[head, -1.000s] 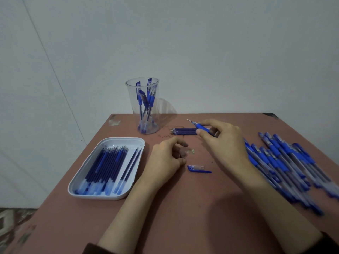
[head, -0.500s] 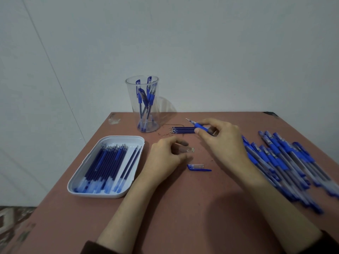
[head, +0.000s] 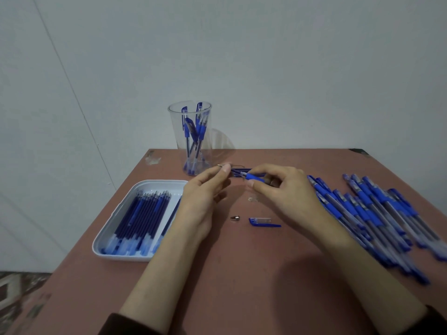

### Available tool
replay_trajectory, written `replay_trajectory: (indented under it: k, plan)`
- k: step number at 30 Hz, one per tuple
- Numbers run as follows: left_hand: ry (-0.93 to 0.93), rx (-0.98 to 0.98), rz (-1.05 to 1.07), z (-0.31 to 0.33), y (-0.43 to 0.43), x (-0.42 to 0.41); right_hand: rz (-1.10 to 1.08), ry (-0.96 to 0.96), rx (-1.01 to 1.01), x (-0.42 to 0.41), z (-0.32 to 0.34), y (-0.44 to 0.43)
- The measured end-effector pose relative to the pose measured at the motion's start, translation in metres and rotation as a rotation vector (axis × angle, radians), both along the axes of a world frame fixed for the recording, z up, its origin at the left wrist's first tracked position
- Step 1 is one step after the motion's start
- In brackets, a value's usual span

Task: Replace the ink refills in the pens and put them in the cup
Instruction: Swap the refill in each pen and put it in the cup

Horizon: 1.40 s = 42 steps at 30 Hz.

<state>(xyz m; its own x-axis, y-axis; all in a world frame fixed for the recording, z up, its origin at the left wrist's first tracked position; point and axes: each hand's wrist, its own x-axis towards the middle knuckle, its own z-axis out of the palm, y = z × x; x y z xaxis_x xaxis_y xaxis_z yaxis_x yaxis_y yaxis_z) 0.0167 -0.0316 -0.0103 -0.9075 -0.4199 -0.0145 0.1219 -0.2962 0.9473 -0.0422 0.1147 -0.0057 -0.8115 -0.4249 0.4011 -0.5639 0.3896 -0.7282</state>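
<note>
My right hand (head: 285,189) holds a pen barrel (head: 255,178) by its blue grip, a little above the table. My left hand (head: 203,194) pinches the thin refill (head: 235,172) that sticks out of the barrel's front, between thumb and forefinger. The pen's small metal tip cone (head: 235,217) lies on the table beside its blue cap (head: 263,221). A clear cup (head: 191,112) with several blue pens stands at the back, just beyond my left hand. A white tray (head: 145,183) at the left holds several blue refills.
A large pile of blue pens (head: 377,213) covers the table's right side. A few loose refills (head: 242,169) lie behind my hands near the cup. A small clear scrap (head: 253,198) lies under my right hand. The brown table (head: 242,274) ends at a wall.
My left hand has lifted off the table and moved up to the front of the pen. The metal tip cone now lies on the table beside the cap.
</note>
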Motion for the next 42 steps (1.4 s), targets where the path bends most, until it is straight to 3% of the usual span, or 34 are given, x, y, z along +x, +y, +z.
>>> replay_trajectory:
  k: [8, 13, 18, 22, 31, 42]
  plan:
    - [0.178, 0.341, 0.181, 0.004, -0.009, -0.002, -0.267, 0.13, 0.263, -0.017, 0.006, 0.016]
    - [0.231, 0.321, 0.231, 0.004, -0.009, -0.003, -0.479, 0.192, 0.148, -0.03, 0.009, 0.032]
    - [0.177, 0.189, 0.113, -0.003, 0.001, -0.006, -0.145, 0.328, 0.075, -0.018, 0.017, 0.015]
    - [0.179, 0.193, 0.062, -0.002, 0.003, -0.004, 0.083, 0.173, 0.192, -0.018, 0.019, -0.001]
    - [0.083, 0.189, 0.148, 0.003, 0.005, -0.005, -0.13, 0.097, 0.417, -0.094, 0.027, -0.031]
    - [0.034, 0.255, 0.133, 0.008, 0.004, -0.007, -0.02, -0.119, 0.543, -0.127, 0.01, -0.048]
